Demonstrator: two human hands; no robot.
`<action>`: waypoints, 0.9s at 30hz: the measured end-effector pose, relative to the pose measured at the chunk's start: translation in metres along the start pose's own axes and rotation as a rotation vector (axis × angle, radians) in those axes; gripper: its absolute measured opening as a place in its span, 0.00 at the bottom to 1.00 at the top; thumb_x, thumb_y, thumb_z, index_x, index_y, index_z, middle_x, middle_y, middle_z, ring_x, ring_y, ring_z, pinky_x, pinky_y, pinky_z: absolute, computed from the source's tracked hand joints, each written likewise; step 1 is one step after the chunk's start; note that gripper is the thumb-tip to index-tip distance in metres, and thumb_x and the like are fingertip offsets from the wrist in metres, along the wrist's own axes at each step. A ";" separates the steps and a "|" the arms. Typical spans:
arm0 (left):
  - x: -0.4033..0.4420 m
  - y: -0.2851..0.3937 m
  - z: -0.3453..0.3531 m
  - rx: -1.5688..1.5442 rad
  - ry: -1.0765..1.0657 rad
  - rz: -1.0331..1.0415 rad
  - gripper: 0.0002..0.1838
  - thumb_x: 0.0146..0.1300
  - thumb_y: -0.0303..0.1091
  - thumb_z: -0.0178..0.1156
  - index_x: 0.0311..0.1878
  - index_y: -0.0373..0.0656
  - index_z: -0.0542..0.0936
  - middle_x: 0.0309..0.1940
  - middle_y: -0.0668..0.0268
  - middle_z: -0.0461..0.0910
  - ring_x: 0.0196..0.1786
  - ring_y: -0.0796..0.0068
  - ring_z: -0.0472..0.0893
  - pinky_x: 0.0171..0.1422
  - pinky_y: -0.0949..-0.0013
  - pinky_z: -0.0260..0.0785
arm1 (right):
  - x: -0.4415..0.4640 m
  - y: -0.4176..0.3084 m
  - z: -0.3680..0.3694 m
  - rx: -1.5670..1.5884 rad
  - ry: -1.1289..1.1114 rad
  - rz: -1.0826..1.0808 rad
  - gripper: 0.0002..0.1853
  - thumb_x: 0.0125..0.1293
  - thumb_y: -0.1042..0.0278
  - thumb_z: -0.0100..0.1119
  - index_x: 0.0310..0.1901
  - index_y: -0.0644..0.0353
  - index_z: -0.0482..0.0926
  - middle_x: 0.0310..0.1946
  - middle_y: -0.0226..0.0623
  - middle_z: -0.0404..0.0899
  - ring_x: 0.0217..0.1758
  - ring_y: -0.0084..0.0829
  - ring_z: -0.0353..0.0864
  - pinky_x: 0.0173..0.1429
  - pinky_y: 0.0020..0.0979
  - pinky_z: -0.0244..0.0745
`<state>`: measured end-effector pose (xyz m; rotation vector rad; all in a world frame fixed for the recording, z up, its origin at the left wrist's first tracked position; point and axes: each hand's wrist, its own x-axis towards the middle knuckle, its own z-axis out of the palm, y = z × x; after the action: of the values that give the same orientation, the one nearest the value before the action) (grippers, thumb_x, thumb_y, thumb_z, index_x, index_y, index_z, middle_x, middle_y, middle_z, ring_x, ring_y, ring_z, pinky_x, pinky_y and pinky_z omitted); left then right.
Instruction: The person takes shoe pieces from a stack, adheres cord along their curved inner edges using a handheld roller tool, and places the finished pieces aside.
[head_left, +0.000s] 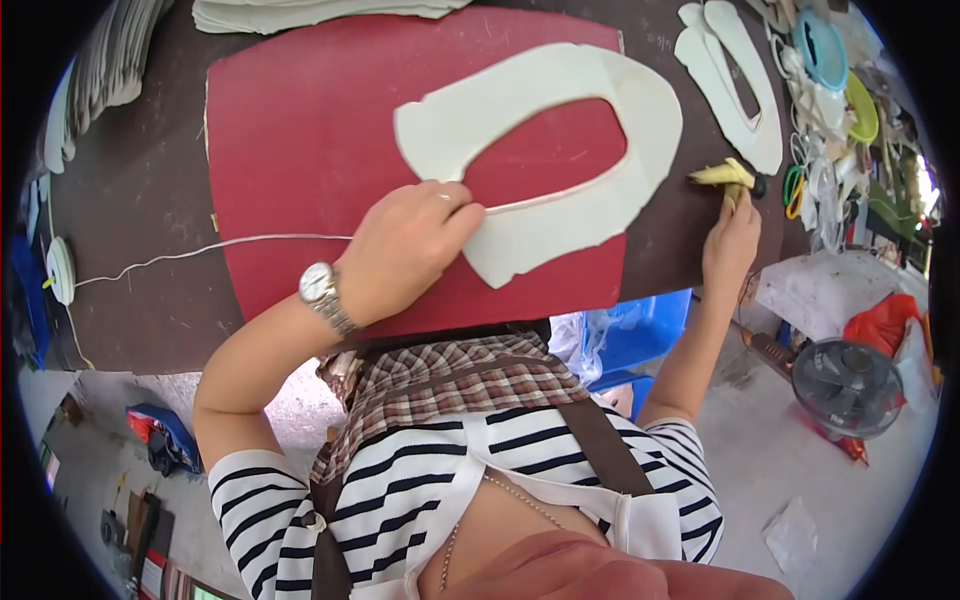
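Observation:
On a red board lies a white U-shaped shoe upper, its toe curve to the right. My left hand is closed over the near side of its opening, thumb and finger pinched at the inner edge. A thin white tape runs from a reel at the left to beneath this hand; a narrow strip continues along the inner edge. At the right, my right hand grips what looks like a small hammer with a yellowish, pointed head and a dark end, beside the board.
More white upper pieces lie at the far right, with stacks at the far left and back. Orange-and-green-handled scissors hang near cluttered baskets. Below are a blue bin and a fan.

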<state>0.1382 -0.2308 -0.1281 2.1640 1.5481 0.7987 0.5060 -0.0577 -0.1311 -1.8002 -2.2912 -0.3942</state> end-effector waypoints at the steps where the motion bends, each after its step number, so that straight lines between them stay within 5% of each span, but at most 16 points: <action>1: 0.010 -0.002 0.003 0.007 -0.005 0.015 0.14 0.56 0.19 0.58 0.47 0.39 0.80 0.43 0.58 0.80 0.44 0.55 0.82 0.47 0.58 0.76 | 0.005 -0.013 -0.009 0.019 0.169 -0.099 0.13 0.77 0.67 0.54 0.57 0.62 0.77 0.47 0.50 0.81 0.47 0.47 0.84 0.49 0.43 0.78; 3: 0.024 -0.001 0.012 0.003 -0.043 0.038 0.14 0.56 0.20 0.58 0.47 0.40 0.80 0.44 0.59 0.80 0.44 0.57 0.82 0.48 0.59 0.76 | -0.003 -0.060 -0.048 0.638 -0.216 0.195 0.09 0.76 0.69 0.54 0.50 0.61 0.80 0.42 0.45 0.84 0.37 0.43 0.85 0.42 0.38 0.80; 6: 0.030 -0.002 0.012 0.021 -0.032 -0.023 0.11 0.60 0.24 0.63 0.46 0.41 0.79 0.39 0.61 0.81 0.41 0.58 0.81 0.46 0.58 0.75 | -0.009 -0.140 -0.058 0.952 -0.495 -0.488 0.23 0.57 0.51 0.76 0.39 0.61 0.77 0.33 0.43 0.81 0.32 0.42 0.84 0.37 0.37 0.78; 7: 0.029 -0.003 0.007 0.033 -0.016 -0.038 0.10 0.60 0.26 0.65 0.46 0.42 0.79 0.38 0.62 0.81 0.41 0.58 0.81 0.45 0.58 0.75 | -0.010 -0.162 -0.047 0.919 -0.632 -0.582 0.27 0.54 0.44 0.76 0.36 0.61 0.75 0.30 0.42 0.79 0.32 0.44 0.83 0.37 0.38 0.78; 8: 0.024 -0.003 -0.001 0.019 -0.011 -0.089 0.10 0.61 0.28 0.68 0.44 0.42 0.79 0.35 0.62 0.80 0.40 0.57 0.81 0.44 0.58 0.74 | -0.015 -0.173 -0.038 0.754 -0.436 -0.733 0.25 0.59 0.45 0.73 0.34 0.60 0.74 0.27 0.42 0.77 0.30 0.44 0.83 0.35 0.39 0.78; 17: 0.020 0.018 -0.027 -0.406 0.014 -0.339 0.05 0.65 0.24 0.65 0.41 0.38 0.79 0.34 0.59 0.79 0.34 0.60 0.80 0.40 0.62 0.73 | -0.014 -0.187 -0.034 0.500 -0.588 -0.786 0.14 0.67 0.57 0.65 0.37 0.59 0.77 0.27 0.37 0.77 0.30 0.40 0.82 0.31 0.41 0.77; 19: 0.030 0.021 -0.041 -0.491 0.074 -0.427 0.05 0.65 0.23 0.64 0.42 0.38 0.79 0.34 0.60 0.78 0.33 0.64 0.79 0.40 0.66 0.72 | 0.015 -0.163 -0.020 0.671 -0.312 -0.878 0.17 0.65 0.54 0.68 0.40 0.60 0.78 0.29 0.38 0.79 0.31 0.42 0.83 0.34 0.40 0.79; 21: 0.055 0.005 -0.057 -0.232 0.271 -0.139 0.06 0.64 0.20 0.63 0.43 0.39 0.78 0.35 0.61 0.77 0.34 0.66 0.79 0.41 0.68 0.73 | 0.061 -0.138 -0.014 0.734 -0.193 -0.441 0.22 0.62 0.52 0.72 0.47 0.62 0.79 0.34 0.42 0.82 0.37 0.47 0.85 0.43 0.41 0.81; 23: 0.099 -0.006 -0.086 -0.051 0.446 -0.021 0.06 0.66 0.21 0.62 0.44 0.38 0.77 0.38 0.58 0.82 0.38 0.60 0.82 0.42 0.63 0.74 | 0.106 -0.107 0.013 0.643 -0.097 -0.433 0.28 0.60 0.44 0.72 0.50 0.59 0.78 0.46 0.40 0.84 0.45 0.53 0.84 0.49 0.47 0.80; 24: 0.126 -0.020 -0.101 0.167 0.522 0.099 0.06 0.66 0.23 0.61 0.44 0.38 0.77 0.40 0.58 0.84 0.39 0.56 0.83 0.44 0.60 0.75 | 0.111 -0.098 0.027 0.634 -0.204 -0.426 0.28 0.60 0.44 0.72 0.50 0.59 0.77 0.45 0.42 0.84 0.45 0.54 0.84 0.50 0.47 0.79; 26: 0.178 -0.047 -0.125 0.190 0.538 0.033 0.06 0.69 0.27 0.60 0.46 0.39 0.80 0.41 0.60 0.85 0.43 0.63 0.83 0.54 0.63 0.74 | 0.115 -0.099 0.020 0.460 -0.331 -0.322 0.30 0.58 0.40 0.73 0.48 0.61 0.77 0.39 0.49 0.86 0.44 0.56 0.84 0.49 0.48 0.78; 27: 0.203 -0.066 -0.133 0.317 0.566 -0.001 0.06 0.66 0.29 0.62 0.42 0.37 0.81 0.36 0.55 0.85 0.41 0.57 0.84 0.49 0.59 0.75 | 0.116 -0.096 0.001 0.504 -0.313 -0.269 0.31 0.57 0.38 0.73 0.45 0.61 0.78 0.37 0.53 0.85 0.44 0.55 0.85 0.48 0.48 0.77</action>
<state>0.0541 -0.0216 -0.0165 2.2690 2.0630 1.3297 0.3849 0.0273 -0.1038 -1.3831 -2.5390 0.4289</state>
